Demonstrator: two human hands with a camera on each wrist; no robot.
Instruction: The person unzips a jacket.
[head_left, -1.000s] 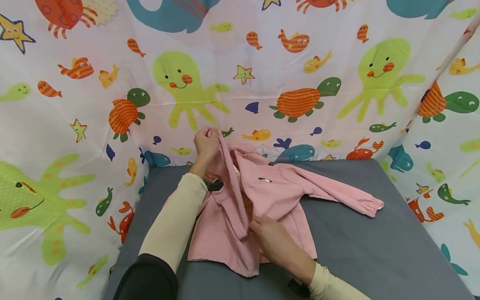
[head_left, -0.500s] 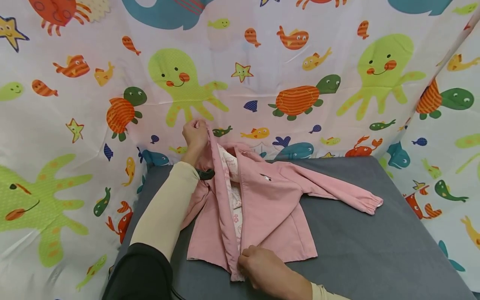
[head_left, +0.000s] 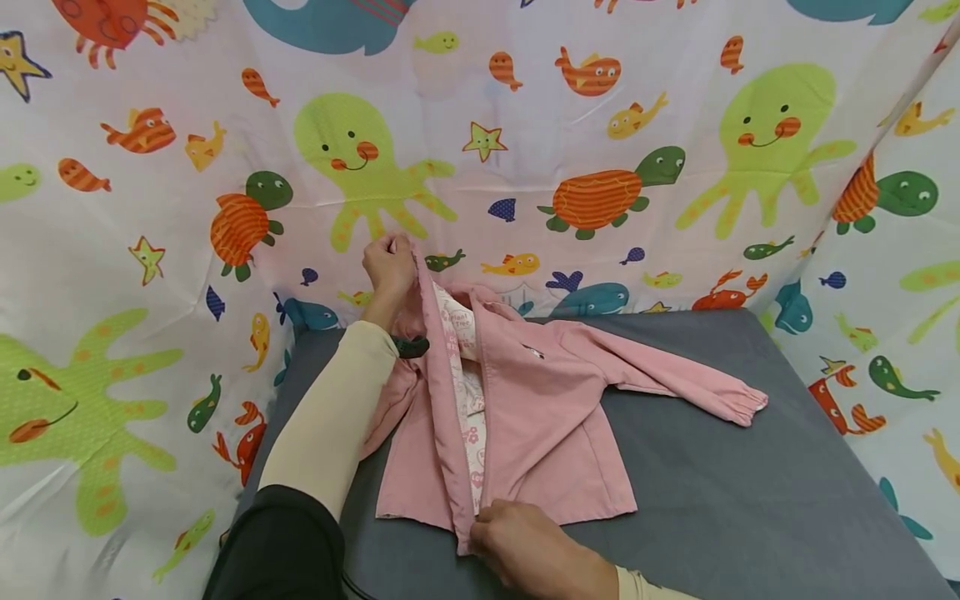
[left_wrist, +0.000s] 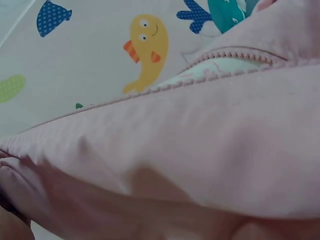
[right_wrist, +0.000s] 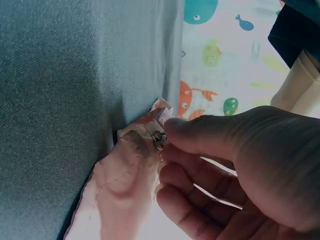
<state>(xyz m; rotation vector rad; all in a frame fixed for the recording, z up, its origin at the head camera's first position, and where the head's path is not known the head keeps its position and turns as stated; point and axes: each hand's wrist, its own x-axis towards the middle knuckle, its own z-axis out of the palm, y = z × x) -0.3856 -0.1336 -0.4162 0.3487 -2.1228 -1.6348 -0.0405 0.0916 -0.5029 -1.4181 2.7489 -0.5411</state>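
Observation:
A pink jacket with a printed white lining lies on the grey surface, its front zipper parted. My left hand grips the top of its left front edge and lifts it. In the left wrist view the raised zipper edge of the jacket fills much of the picture. Down at the hem, my right hand pinches the bottom of the zipper. The right wrist view shows a metal zipper slider at the tips of my thumb and index finger; the fingers partly hide it.
A grey-covered surface spreads under the jacket. Behind it and at both sides hangs a white curtain printed with sea animals. The jacket's right sleeve stretches out toward the right, and the left one is mostly behind my arm.
My left hand has moved up and left, drawing the jacket edge straight and baring the lining. My right hand has moved down and left to the hem. Little differs over the last half second.

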